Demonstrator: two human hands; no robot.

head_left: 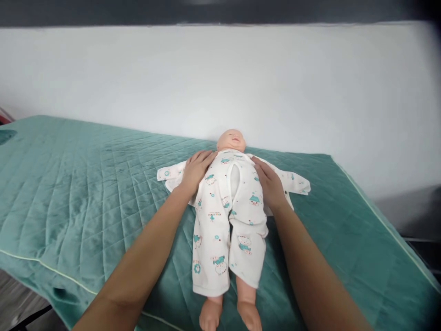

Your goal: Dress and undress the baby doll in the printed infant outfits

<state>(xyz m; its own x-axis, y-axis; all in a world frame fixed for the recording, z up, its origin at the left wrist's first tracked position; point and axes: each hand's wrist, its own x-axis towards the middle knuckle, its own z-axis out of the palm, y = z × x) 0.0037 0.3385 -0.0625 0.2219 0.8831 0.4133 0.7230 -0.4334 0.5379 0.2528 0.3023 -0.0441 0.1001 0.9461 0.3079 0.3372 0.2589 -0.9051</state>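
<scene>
A baby doll [231, 140] lies on its back with its head toward the wall and its bare feet toward me. It wears white printed trousers [212, 230] with an open slit at the crotch, drawn high up the torso. A white printed jacket [296, 182] is spread under it, sleeves out to both sides. My left hand [199, 170] rests along the doll's left-of-view side, fingers stretched out near the shoulder. On the opposite side, my right hand [270, 181] lies against the trousers and jacket, fingers extended and partly hidden from view.
A green quilted cover [86, 184] with pale piping lies over the bed or table under the doll. Right behind it rises a white wall [220, 78] with a dark band along the top. Grey flooring [17, 299] shows at the lower left.
</scene>
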